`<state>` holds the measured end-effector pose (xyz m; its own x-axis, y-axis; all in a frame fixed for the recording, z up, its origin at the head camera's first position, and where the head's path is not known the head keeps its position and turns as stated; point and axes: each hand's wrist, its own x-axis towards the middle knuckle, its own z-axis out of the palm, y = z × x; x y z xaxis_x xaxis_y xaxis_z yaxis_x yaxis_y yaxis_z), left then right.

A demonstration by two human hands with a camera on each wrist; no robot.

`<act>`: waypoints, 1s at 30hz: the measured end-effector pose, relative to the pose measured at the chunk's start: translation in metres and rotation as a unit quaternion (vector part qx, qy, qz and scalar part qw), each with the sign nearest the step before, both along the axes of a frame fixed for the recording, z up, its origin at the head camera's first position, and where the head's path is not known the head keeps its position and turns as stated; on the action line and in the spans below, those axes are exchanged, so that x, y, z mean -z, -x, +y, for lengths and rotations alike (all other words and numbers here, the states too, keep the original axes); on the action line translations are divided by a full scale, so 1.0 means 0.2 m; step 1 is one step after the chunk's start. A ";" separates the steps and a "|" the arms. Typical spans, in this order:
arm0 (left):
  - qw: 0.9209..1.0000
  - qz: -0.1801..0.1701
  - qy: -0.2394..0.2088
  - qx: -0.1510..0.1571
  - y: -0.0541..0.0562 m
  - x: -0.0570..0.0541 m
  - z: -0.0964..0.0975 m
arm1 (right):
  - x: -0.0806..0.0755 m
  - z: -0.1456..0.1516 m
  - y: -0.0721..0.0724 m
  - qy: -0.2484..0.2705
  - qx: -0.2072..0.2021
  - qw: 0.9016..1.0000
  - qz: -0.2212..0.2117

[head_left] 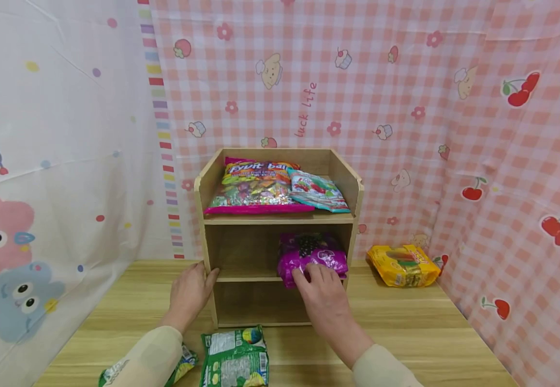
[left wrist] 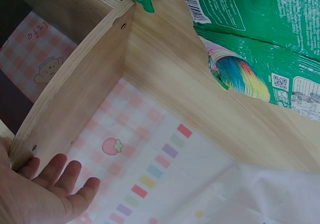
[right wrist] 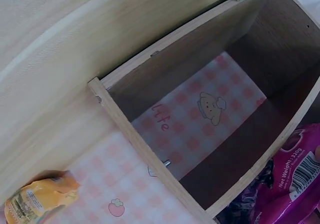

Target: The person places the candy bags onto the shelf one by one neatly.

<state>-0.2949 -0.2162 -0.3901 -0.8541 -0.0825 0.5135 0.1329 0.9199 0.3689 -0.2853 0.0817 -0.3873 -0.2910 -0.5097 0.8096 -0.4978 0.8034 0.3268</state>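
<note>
A small wooden shelf [head_left: 280, 219] with three levels stands on the table. My left hand [head_left: 190, 294] holds its left side panel by the front edge, thumb on the inner side and fingers along the outer face. In the left wrist view the fingers [left wrist: 52, 172] rest loosely bent against that panel. On the middle level, toward the right, lies a shiny purple candy bag [head_left: 330, 259] that juts past the board's front. My right hand [head_left: 325, 295] grips its near side, thumb and fingers on the wrapper. The right wrist view catches the purple bag's barcode side at lower right.
The top level bears a large fruit candy bag [head_left: 256, 188] and a smaller teal-edged bag [head_left: 320, 191]. A yellow bag [head_left: 406, 265] lies right of the shelf. Before it are a green bag [head_left: 235, 359] and another green bag [head_left: 183, 365], partly under the left sleeve. Printed curtains surround the table.
</note>
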 end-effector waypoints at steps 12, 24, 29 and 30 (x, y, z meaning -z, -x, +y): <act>1.000 -0.005 -0.002 -0.003 0.01 0.01 0.00 | -0.02 -0.05 0.03 0.005 0.026 1.000 -0.013; 1.000 -0.002 -0.002 0.000 0.01 0.01 0.00 | 0.01 0.00 0.07 0.033 -0.024 0.999 0.012; 1.000 -0.004 -0.004 0.001 0.01 0.00 0.00 | 0.03 0.02 0.06 0.062 -0.042 0.996 0.044; 1.000 -0.003 -0.003 0.002 0.01 0.00 0.00 | 0.04 0.02 0.06 0.064 -0.041 0.996 0.044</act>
